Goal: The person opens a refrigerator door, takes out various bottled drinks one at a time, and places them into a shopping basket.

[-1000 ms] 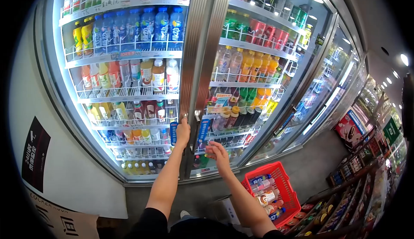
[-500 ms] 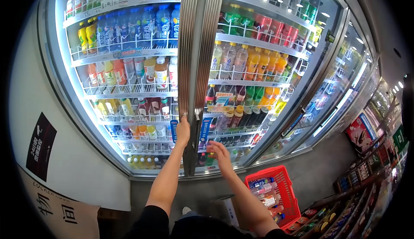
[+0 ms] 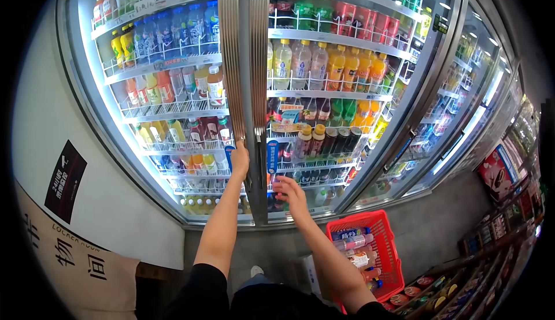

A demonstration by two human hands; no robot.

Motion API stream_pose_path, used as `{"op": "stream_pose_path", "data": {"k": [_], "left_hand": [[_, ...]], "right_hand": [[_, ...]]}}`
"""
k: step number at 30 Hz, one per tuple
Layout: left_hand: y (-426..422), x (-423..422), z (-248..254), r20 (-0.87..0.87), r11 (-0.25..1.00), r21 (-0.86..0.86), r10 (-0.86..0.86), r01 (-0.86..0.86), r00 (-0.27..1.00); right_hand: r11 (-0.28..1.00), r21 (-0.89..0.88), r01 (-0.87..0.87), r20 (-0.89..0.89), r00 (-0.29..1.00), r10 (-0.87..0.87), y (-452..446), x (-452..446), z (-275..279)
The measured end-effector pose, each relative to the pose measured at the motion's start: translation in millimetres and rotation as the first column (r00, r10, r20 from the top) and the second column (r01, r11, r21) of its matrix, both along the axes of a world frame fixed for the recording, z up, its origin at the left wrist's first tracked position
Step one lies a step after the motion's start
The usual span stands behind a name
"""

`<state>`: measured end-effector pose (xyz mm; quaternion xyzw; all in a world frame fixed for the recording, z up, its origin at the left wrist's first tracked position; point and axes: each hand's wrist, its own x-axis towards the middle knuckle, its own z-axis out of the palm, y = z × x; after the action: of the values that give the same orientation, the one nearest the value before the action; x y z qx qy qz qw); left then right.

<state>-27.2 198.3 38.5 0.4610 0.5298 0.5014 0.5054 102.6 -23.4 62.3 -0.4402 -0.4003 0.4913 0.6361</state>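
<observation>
My left hand [image 3: 239, 162] is closed around the metal handle edge [image 3: 232, 71] of the left glass fridge door, beside a blue tag. With loosely curled, parted fingers, my right hand [image 3: 291, 196] hangs low in front of the right fridge door [image 3: 370, 109], holding nothing. Behind the left door, shelves carry blue-labelled drink bottles [image 3: 179, 28] and rows of juice bottles. Bottles of orange drink [image 3: 344, 69] and red cans [image 3: 364, 22] stand behind the right one. On the floor at the right, a red shopping basket [image 3: 395, 262] contains several bottles, partly covered by my right forearm.
More glass fridge doors [image 3: 462, 106] continue to the right. A low shelf rack [image 3: 462, 282] with packaged goods runs along the lower right. To the left are a white wall panel [image 3: 124, 204] with a black sign and a beige cloth [image 3: 92, 274] with lettering.
The view has shifted, so the fridges sit further left and higher in frame. My left hand keeps its hold on the door handle, and my right hand stays empty.
</observation>
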Motion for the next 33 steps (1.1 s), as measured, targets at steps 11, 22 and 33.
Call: {"op": "stream_pose_path", "data": {"k": [11, 22, 33], "left_hand": [[-144, -54, 9, 0.249, 1.000, -0.014, 0.004, -0.001, 0.968], [-316, -153, 11, 0.385, 0.926, 0.007, 0.345, -0.377, 0.856], [-430, -234, 4, 0.095, 0.337, 0.552, 0.883, -0.763, 0.459]], "right_hand": [[0.994, 0.057, -0.097, -0.004, 0.995, 0.097, -23, -19, 1], [0.972, 0.046, -0.231, -0.012, 0.973, 0.232, -83, -72, -12], [0.911, 0.025, -0.412, -0.039, 0.910, 0.413, -110, -149, -18]]}}
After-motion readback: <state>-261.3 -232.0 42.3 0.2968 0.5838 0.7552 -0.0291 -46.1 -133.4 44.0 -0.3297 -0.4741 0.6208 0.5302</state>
